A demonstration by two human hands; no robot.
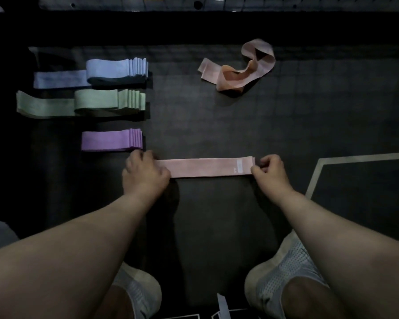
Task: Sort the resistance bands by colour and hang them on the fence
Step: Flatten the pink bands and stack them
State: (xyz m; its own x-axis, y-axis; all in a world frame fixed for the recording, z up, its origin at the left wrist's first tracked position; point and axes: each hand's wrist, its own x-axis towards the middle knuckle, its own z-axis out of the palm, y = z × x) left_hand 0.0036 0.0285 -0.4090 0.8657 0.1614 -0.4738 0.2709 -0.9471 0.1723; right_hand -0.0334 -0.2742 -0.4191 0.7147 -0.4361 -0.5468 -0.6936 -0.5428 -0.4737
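Flat pink woven-fabric resistance band (203,168) lies straight on the dark floor just ahead of the feet, left hand (145,173) and right hand (270,171) each with grip curled round one end; likely light, limp, stretchy, so best held at the folded ends.

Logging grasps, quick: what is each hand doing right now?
Left hand: grips the left end of the flat pink fabric resistance band.
Right hand: pinches the same band's right end.
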